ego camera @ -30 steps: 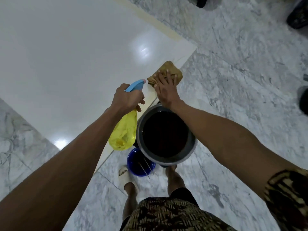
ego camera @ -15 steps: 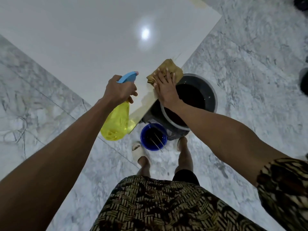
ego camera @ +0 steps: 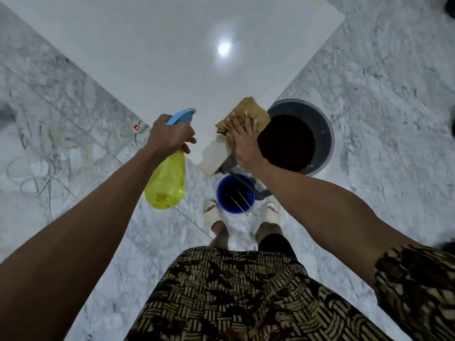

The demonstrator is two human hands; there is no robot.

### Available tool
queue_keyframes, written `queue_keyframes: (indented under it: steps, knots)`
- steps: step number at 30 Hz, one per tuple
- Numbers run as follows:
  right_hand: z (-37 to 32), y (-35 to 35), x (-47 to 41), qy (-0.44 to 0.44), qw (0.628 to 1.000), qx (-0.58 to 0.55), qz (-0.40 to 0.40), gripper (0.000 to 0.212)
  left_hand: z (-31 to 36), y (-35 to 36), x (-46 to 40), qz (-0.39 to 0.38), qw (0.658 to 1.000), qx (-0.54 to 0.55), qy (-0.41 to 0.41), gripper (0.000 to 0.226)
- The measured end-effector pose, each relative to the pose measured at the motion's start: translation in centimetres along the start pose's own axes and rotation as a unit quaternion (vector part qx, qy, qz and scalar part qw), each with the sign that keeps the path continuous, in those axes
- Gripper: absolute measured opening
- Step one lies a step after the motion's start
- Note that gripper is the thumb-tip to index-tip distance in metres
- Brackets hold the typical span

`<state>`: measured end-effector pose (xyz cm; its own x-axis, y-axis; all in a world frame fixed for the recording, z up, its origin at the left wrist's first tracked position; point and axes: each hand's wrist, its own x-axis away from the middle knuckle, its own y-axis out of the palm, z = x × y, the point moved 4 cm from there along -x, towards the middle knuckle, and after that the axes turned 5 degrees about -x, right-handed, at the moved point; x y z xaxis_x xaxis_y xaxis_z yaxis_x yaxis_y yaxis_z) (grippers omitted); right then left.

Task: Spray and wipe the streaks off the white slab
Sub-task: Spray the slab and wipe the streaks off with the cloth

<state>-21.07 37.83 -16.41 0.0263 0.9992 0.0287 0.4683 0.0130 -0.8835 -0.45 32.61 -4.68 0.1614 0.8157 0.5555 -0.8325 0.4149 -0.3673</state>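
The left hand (ego camera: 172, 135) grips a yellow spray bottle (ego camera: 166, 185) by its blue head, held over the near corner of the white slab (ego camera: 172, 45). The right hand (ego camera: 242, 141) presses a tan cloth (ego camera: 248, 110) flat on that corner. A grey bucket (ego camera: 322, 134) and a blue tub (ego camera: 235, 194) stand on the marble floor (ego camera: 381, 107) beside it.

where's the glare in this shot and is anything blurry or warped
Head view: a round lamp reflection glares off the glossy white slab; wide-angle bending stretches both forearms toward the corners; the left edge smears slightly, while both hands look sharp.
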Motion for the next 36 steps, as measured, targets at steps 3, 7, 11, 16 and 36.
queue_keyframes:
  steps: [3, 7, 11, 16, 36]
  knots:
    - [-0.6, -0.1, 0.2, -0.003, 1.000, -0.002, 0.016, 0.052, -0.6, -0.2, 1.3, 0.011, 1.000, 0.002, -0.004, 0.068]
    - [-1.1, -0.1, 0.3, -0.015, 1.000, 0.007, 0.009, 0.047, -1.5, -0.2, 3.3, 0.034, 0.999, 0.017, -0.008, 0.069]
    - [-3.0, 1.8, 2.9, -0.065, 0.998, -0.021, 0.010, 0.043, -3.0, 0.8, 5.2, 0.041, 0.998, 0.042, -0.028, 0.071]
    - [-6.1, 3.6, 5.0, -0.075, 0.997, -0.024, 0.016, 0.050, -3.8, 1.5, 7.3, 0.040, 0.997, 0.065, -0.006, 0.054]
    - [-26.7, 10.7, 19.0, 0.214, 0.853, -0.436, -0.192, 0.044, -11.0, -12.7, 15.1, 0.009, 0.999, 0.008, 0.031, 0.024]
